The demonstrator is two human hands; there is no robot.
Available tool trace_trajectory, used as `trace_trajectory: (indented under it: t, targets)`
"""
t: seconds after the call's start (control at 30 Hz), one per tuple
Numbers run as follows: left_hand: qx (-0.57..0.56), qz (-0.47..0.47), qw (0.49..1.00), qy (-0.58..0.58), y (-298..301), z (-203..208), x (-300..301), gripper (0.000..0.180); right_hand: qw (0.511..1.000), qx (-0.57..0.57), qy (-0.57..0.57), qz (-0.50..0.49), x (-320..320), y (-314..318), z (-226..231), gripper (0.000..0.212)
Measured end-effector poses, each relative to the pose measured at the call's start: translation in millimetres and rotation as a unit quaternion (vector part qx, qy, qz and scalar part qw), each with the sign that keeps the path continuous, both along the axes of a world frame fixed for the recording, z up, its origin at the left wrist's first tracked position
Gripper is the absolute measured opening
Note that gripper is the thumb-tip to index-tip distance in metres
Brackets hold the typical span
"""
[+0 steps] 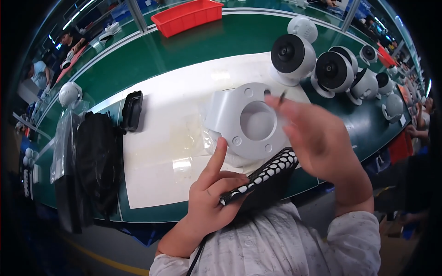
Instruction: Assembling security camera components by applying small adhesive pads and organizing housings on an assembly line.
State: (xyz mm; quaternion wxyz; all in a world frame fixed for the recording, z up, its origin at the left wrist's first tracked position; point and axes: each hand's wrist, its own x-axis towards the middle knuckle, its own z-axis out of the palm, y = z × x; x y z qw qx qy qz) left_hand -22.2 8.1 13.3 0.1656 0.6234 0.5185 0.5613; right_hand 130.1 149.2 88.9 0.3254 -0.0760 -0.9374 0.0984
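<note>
A white ring-shaped stand base (258, 122) with a large round opening and small round recesses lies in front of me. One recess near its far edge looks dark. My left hand (214, 193) grips a black sheet (271, 172) patterned with white round spots, holding it tilted by the base's near side. The left index finger stretches out to the base's left edge. Over the base's right side is my right hand (317, 133), smeared by motion. A small dark piece (282, 95) shows at its fingertips; whether the fingers grip it is unclear.
Several white cameras with black round fronts (288, 54) stand at the right. A red bin (186, 17) is at the far edge. To the left are a black tray-like part (132, 110), a black bag (99, 156) and clear plastic (66, 142). A white sheet (156, 170) covers the green table.
</note>
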Motion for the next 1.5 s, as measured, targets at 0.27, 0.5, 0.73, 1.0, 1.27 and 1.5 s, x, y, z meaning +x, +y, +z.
trace_trajectory:
  t: [0.27,0.5,0.73,1.0,1.27,1.5]
  targets:
    - [0.003,0.004,1.000,0.006,1.5,-3.1,1.2,0.026,0.981,-0.138,0.136,0.022,-30.6,26.3,0.5,0.064]
    - [0.010,-0.009,1.000,-0.004,0.7,-7.3,-1.4,0.028,0.928,-0.368,0.047,0.043,-48.3,24.0,6.6,0.056]
    - [0.015,-0.013,1.000,-0.001,0.9,-7.5,-1.4,0.028,0.969,-0.232,0.085,-0.006,-40.6,15.2,4.1,0.044]
    - [0.014,-0.024,0.999,0.023,0.7,-6.7,-3.1,0.028,0.997,-0.006,0.019,-0.070,-20.2,-6.2,0.0,0.022]
    - [0.029,-0.002,1.000,-0.007,2.5,-8.5,-1.3,0.023,0.995,-0.070,-0.068,0.005,-37.9,-14.4,-0.8,0.005]
    - [0.032,-0.011,0.999,-0.016,3.7,-8.4,1.4,0.023,0.994,-0.109,-0.013,0.006,-36.6,-12.4,-3.6,0.005]
